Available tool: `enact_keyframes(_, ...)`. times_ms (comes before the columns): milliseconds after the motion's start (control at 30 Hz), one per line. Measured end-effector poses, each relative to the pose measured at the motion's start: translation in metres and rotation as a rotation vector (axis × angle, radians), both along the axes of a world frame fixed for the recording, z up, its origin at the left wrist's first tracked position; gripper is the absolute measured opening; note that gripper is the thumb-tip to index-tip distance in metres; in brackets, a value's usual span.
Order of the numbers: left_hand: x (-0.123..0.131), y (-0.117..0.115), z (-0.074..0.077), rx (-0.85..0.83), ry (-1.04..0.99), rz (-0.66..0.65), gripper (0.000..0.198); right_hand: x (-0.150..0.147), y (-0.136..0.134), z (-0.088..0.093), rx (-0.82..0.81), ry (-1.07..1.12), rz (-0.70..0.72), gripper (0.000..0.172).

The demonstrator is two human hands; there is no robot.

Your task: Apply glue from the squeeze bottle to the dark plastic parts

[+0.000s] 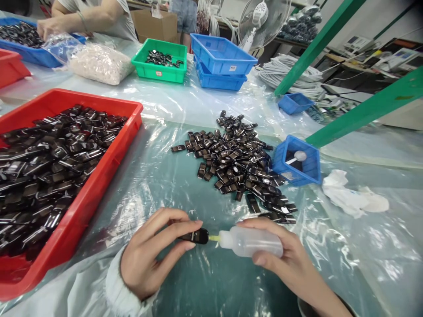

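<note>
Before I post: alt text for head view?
The left hand holds a black part at the yellow tip of a cloudy bottle in the right hand. Beyond lies a pile of similar parts; a red tray at left holds more.

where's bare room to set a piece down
Bare: green tabletop between the large red plastic tray and heap of glossy black pieces; also this side of crumpled white wad. Crowded: the heap's edge by small blue plastic bin.

A plastic-covered table (142,185) bears a red tray (94,193), green tray (160,73), bag (99,64), blue bins (306,171), tissue (353,197) and heaped black parts (234,154).
</note>
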State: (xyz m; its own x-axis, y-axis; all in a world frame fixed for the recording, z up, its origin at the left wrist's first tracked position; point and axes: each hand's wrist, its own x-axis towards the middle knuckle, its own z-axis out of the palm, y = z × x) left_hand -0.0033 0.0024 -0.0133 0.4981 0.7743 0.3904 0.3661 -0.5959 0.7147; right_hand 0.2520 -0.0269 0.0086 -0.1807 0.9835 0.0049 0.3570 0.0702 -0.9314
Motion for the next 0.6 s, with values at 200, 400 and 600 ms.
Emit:
enact_keyframes(200, -0.0009, -0.0007, 0.0003, 0.008, 0.016, -0.007, 0.023, 0.0017, -0.0010, 0.0019, -0.006, 0.023, 0.016, 0.025)
enact_keyframes(400, -0.0013, -0.0010, 0.0006, 0.016, 0.035, -0.001, 0.023, 0.0035, -0.0001, 0.0017, -0.009, 0.037, 0.012, 0.025)
enact_keyframes(600, -0.0015, -0.0024, -0.0004, 0.024, 0.045, -0.007, 0.025, 0.0053, 0.0001, 0.0023, -0.064, 0.038, 0.012, 0.027)
